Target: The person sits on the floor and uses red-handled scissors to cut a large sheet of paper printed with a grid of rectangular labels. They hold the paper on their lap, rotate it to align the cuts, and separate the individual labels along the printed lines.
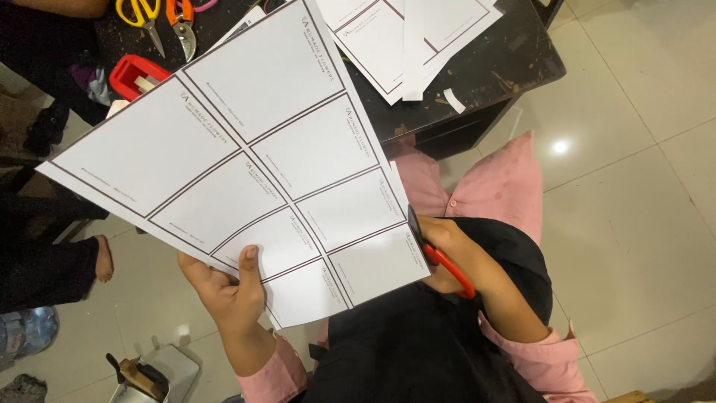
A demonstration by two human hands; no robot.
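Paper fills the middle of the frame: a large white sheet (246, 157) ruled with dark lines into rows of blank cards, held up and tilted across the view. The left hand (227, 287), at lower centre-left, pinches the sheet's bottom edge, thumb lying on the front and fingers behind. The right hand (455, 250), right of centre, is closed through the red handles of a pair of scissors (436, 250), whose dark blades meet the sheet's right edge; how far the blades are parted I cannot tell. Pink sleeves and a black apron show below.

Behind the sheet, at the top of the frame, a dark table (492, 67) carries more ruled sheets (406, 37). At upper left lie yellow-handled scissors (142, 19), orange-handled cutters (181, 22) and a red tape dispenser (134, 75). Another person's bare foot (103, 257) rests on the tiled floor (634, 194) at left.
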